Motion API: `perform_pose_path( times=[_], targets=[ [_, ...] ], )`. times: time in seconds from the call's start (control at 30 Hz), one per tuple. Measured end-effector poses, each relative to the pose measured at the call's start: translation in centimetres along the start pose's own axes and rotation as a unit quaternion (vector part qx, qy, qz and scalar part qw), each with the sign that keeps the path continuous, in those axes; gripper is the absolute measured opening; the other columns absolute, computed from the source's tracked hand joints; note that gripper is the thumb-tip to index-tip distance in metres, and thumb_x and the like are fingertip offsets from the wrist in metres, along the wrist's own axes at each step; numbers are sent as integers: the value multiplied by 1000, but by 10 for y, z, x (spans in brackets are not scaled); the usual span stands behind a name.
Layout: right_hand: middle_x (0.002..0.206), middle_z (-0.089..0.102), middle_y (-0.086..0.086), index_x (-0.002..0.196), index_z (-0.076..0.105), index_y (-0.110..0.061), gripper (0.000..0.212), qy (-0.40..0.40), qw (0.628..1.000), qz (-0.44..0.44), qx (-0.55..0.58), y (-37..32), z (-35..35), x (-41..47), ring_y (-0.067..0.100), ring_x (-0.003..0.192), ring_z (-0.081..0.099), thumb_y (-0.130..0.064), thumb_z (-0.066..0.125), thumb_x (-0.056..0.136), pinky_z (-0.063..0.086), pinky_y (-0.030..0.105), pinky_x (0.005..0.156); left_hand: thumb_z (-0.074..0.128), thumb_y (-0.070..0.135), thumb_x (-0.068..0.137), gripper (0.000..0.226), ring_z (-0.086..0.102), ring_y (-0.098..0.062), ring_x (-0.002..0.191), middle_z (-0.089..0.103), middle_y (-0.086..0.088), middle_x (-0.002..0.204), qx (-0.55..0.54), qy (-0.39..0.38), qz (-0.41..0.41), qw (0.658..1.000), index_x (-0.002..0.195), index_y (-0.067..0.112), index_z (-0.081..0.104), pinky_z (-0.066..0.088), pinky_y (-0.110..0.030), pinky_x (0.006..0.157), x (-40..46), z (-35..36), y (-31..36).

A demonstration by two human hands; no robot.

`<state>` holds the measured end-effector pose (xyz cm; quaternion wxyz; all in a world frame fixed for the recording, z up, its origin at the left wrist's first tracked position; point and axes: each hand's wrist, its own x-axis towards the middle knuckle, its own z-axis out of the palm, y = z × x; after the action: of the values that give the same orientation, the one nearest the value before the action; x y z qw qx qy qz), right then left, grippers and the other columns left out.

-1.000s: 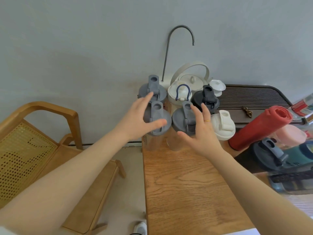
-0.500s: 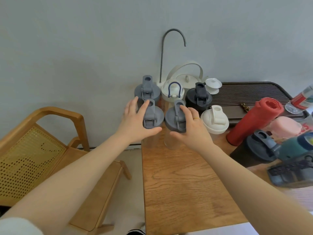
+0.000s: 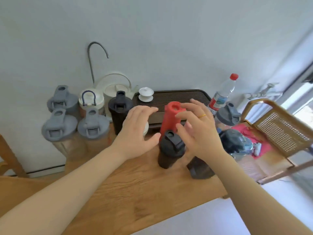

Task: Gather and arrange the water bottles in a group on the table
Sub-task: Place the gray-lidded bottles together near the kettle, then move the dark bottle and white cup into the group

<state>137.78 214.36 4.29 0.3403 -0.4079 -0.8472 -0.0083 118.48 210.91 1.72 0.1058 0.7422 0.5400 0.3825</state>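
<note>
Three grey-lidded clear bottles (image 3: 59, 126), a white-lidded bottle (image 3: 90, 100) and a black bottle (image 3: 120, 109) stand grouped at the table's back left. A red bottle (image 3: 169, 121) stands in the middle with a dark bottle with a black lid (image 3: 169, 150) in front of it. My left hand (image 3: 137, 133) hovers open just left of these two, over a partly hidden white lid. My right hand (image 3: 198, 128) is open on their right, fingers near the red bottle's top. Another dark bottle (image 3: 199, 168) sits under my right wrist.
A dark slatted tea tray (image 3: 177, 97) with a white lidded cup (image 3: 146, 94) lies at the back, beside a white kettle (image 3: 115, 89). A red-capped plastic bottle (image 3: 223, 92) and a grey-lidded bottle (image 3: 227, 116) stand at right. A cane chair (image 3: 274, 129) holds clutter.
Both hands let go of the two front grey-lidded bottles and swung right to the red and dark bottles. The view turned right with them.
</note>
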Motion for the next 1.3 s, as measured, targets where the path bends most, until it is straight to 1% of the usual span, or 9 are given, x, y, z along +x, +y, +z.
perform_pose_path(
  times=[0.1,0.27,0.4,0.53,0.77,0.87,0.97,1.17,1.3],
  targets=[
    [118,59,7,103,62,-10,35,28,997,63,-23,62,-41,-26,26,121,44,-33,49,80,30,40,106,46,44,74,59,35,-16,120,47,-5,126,6,-38,34,999,126,16,45,26,-29,101,23,40,35],
    [116,48,-4,123,49,-12,42,29,953,261,148,138,-73,-63,11,111,44,-37,47,89,29,5,82,53,48,75,62,30,-3,120,39,10,128,-48,-75,19,996,129,20,42,21,-21,101,44,100,72],
    [132,48,4,132,42,-13,43,-20,906,364,216,202,-66,-73,20,126,43,-29,50,93,32,26,96,69,47,71,72,32,1,116,34,17,127,-95,-115,-38,988,131,28,34,26,-11,94,47,131,93],
    [146,33,3,141,29,-19,76,-209,893,349,192,234,-48,-91,19,133,33,-35,69,79,32,32,104,78,41,66,82,40,-3,120,42,12,134,-105,-148,-79,980,133,29,33,36,-22,99,49,154,104],
    [129,48,2,129,40,-18,70,-171,929,296,140,241,-34,-102,20,119,47,-30,77,71,39,27,84,82,27,65,76,54,-8,111,55,13,118,-169,-107,-142,969,124,35,34,45,-24,93,53,171,117],
    [133,45,6,132,39,-13,69,-123,941,292,118,244,-45,-87,22,124,42,-44,68,77,39,34,96,82,27,64,74,54,-4,110,56,17,117,-175,-94,-143,970,124,33,39,48,-26,93,48,171,116],
    [140,37,12,138,31,-11,69,-66,934,321,139,251,-51,-55,28,130,35,-36,64,82,33,43,107,82,20,64,70,52,9,107,54,30,111,-195,-52,-148,968,115,44,40,45,-10,86,45,165,123],
    [147,26,12,146,10,-19,98,-146,917,340,151,271,-23,-4,31,134,29,-39,73,73,32,47,107,80,6,65,72,50,12,108,51,41,106,-218,6,-137,966,112,43,42,41,-4,81,52,146,136],
    [139,35,13,142,12,-28,97,-188,926,320,65,275,-5,7,38,122,41,-40,75,69,42,49,92,81,5,64,72,48,12,109,51,41,107,-208,6,-141,968,111,44,42,42,-4,79,48,138,139]
  ],
)
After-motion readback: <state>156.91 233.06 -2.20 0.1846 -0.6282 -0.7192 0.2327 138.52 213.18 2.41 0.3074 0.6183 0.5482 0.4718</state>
